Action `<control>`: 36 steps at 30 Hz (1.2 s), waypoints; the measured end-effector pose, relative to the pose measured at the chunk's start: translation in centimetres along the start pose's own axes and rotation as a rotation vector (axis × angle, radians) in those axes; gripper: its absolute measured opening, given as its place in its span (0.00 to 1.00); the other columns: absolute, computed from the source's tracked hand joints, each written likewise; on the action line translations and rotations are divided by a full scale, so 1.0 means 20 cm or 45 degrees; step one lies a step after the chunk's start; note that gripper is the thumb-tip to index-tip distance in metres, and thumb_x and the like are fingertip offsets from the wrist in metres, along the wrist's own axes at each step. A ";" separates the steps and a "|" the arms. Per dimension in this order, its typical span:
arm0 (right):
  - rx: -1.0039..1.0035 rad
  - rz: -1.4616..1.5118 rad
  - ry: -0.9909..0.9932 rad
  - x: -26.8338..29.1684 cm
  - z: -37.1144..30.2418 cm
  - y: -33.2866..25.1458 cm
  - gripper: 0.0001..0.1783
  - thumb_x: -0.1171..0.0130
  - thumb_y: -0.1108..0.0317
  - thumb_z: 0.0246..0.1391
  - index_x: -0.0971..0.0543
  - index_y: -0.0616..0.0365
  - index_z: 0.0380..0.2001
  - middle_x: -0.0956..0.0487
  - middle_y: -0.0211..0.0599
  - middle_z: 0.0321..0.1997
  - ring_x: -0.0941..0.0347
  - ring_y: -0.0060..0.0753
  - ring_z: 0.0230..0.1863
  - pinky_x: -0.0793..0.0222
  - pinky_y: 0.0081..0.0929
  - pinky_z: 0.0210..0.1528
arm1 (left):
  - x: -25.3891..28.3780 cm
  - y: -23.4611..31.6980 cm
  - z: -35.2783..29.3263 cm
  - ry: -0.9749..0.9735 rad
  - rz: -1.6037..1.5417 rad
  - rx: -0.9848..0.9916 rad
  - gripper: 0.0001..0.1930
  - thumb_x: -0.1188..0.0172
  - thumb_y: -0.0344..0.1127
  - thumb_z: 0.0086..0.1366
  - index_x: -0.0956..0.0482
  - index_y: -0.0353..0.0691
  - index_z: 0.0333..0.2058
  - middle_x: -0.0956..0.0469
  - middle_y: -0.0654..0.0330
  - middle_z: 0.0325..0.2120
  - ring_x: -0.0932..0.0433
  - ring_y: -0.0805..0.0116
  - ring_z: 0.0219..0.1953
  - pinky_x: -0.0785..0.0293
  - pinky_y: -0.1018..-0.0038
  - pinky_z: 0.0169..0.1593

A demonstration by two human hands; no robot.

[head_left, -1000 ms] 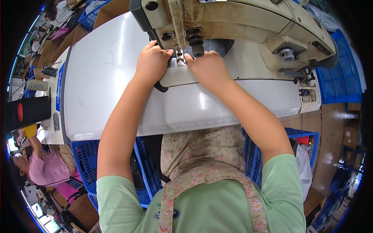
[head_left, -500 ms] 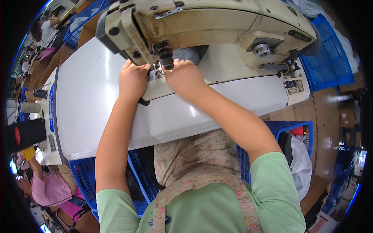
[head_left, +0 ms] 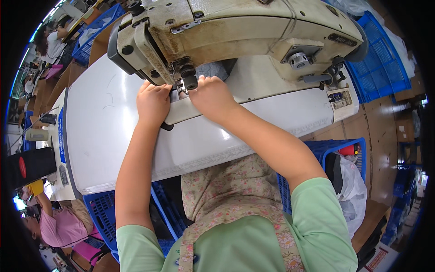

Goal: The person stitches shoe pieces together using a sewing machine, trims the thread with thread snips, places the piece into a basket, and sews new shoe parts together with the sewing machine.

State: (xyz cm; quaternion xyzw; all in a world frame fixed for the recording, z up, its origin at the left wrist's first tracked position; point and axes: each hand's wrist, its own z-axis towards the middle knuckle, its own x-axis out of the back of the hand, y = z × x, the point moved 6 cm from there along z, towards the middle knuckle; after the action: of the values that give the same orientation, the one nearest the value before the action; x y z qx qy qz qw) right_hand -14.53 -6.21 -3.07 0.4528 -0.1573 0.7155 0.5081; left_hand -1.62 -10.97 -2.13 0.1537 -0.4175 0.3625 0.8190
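A cream sewing machine, stained brown in places, stands over a white worktable. My left hand rests on the table just left of the presser foot, its fingers closed and bent under the machine head. On the foot's other side my right hand is closed too, thumb and fingertips pressed together by the black round knob. Behind my right hand lies a piece of dark grey material, partly covered by the machine. Whatever my fingertips hold is hidden or too small to make out.
Blue plastic crates stand under the table's front edge. Another crate at the right holds a clear plastic bag. A further blue crate is beyond the machine's right end. A person in pink sits at the left.
The whole view has tilted slightly, so the machine and table sit a little differently in it. Both hands keep their places beside the presser foot.
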 end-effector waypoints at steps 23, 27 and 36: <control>-1.377 0.127 1.225 0.88 -1.03 1.43 0.25 0.48 0.56 0.64 0.28 0.66 0.55 0.24 0.50 0.49 0.31 0.36 0.56 0.35 0.30 0.57 | -0.04 0.00 0.00 -0.039 -0.049 0.066 0.08 0.41 0.29 0.52 0.16 0.45 0.30 0.18 0.66 0.25 0.22 0.68 0.32 0.31 0.65 0.54; -1.542 0.643 1.068 0.71 -1.16 1.87 0.28 0.51 0.49 0.63 0.24 0.66 0.51 0.23 0.49 0.55 0.28 0.41 0.57 0.37 0.30 0.59 | -0.06 -0.04 -0.01 -0.109 -0.063 0.093 0.09 0.42 0.27 0.52 0.16 0.44 0.31 0.18 0.66 0.25 0.23 0.67 0.31 0.31 0.63 0.55; -1.449 -0.018 0.196 0.91 -0.73 2.21 0.26 0.50 0.41 0.56 0.18 0.47 0.44 0.19 0.46 0.45 0.24 0.52 0.49 0.30 0.40 0.51 | -0.01 0.03 0.02 0.007 0.016 -0.039 0.06 0.41 0.30 0.52 0.16 0.45 0.27 0.19 0.67 0.23 0.24 0.65 0.30 0.29 0.71 0.42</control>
State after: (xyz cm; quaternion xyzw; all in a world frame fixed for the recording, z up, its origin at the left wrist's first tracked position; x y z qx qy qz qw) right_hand -61.48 -4.72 14.15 0.0557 -0.4772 0.5455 0.6867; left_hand -2.35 -10.94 -2.09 0.1377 -0.4218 0.3616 0.8200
